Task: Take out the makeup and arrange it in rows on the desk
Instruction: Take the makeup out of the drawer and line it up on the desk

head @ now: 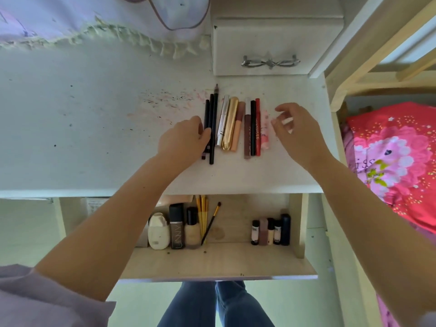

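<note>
A row of makeup sticks lies on the white desk [94, 128]: black pencils [213, 114], a silver tube [223, 114], a gold tube [230, 123], a peach tube [237, 131], a brown gloss [247, 135], a black pen [253, 128], a red stick [257, 128] and a pink tube [265, 131]. My left hand [182, 140] rests against the black pencils at the row's left end, fingers touching them. Just right of the pink tube, my right hand [296, 128] hovers with fingers spread and nothing in it.
An open drawer [219, 263] below the desk edge holds a white bottle [158, 231], foundation bottles [177, 228], yellow brushes [202, 215] and several small bottles [271, 231]. A white drawer box [264, 43] stands behind the row. A wooden bed frame [339, 95] with pink bedding [396, 161] is at right.
</note>
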{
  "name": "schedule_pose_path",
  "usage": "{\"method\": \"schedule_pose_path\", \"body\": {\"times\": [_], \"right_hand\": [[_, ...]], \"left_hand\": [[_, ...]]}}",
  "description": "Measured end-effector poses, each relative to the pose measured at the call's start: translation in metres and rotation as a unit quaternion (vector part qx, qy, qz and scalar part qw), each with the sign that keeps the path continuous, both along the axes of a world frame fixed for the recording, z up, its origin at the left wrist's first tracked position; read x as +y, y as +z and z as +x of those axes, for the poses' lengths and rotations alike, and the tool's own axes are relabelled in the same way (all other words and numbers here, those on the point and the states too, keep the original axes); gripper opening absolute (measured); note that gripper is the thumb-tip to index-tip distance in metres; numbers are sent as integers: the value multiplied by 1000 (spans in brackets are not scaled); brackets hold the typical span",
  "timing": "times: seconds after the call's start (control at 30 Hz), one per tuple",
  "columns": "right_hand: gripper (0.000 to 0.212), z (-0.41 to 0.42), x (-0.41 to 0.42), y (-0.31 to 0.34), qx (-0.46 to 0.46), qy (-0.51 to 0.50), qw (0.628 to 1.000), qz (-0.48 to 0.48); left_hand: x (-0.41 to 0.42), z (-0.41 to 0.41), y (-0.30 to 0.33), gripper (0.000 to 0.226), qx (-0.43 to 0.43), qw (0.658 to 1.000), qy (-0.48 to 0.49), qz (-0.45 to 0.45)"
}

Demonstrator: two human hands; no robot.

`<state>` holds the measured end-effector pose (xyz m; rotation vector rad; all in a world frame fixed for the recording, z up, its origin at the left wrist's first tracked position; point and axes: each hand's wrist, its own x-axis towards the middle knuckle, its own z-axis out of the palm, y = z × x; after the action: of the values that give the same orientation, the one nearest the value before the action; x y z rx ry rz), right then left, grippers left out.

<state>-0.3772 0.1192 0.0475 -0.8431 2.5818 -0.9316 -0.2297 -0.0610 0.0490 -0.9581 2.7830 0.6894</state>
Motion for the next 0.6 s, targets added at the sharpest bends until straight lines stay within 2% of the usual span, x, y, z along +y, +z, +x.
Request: {"method": "schedule_pose_path", "body": {"times": [0.1, 0.17, 0.23, 0.37, 0.43, 0.6], "right_hand": [[15, 42, 44, 6, 13, 18, 997, -70], [13, 79, 77, -11, -7, 64, 997, -48], [14, 110, 102, -42, 2, 121, 992, 24], [44, 138, 115, -102, 14, 188, 959, 211], [41, 141, 113, -118, 27, 195, 937, 288], [32, 146, 114, -139, 75, 223, 910, 340]], "left_hand": [[29, 37, 3, 18, 129, 991, -20, 41], [60, 72, -2, 14, 163, 981, -47, 93], [91, 103, -23, 14, 108, 985, -67, 120], [122, 129, -87, 26, -98, 987, -57, 117], [127, 126, -110, 31, -152, 982, -38, 101], [135, 100, -136, 38, -230, 972, -28, 36]]}}
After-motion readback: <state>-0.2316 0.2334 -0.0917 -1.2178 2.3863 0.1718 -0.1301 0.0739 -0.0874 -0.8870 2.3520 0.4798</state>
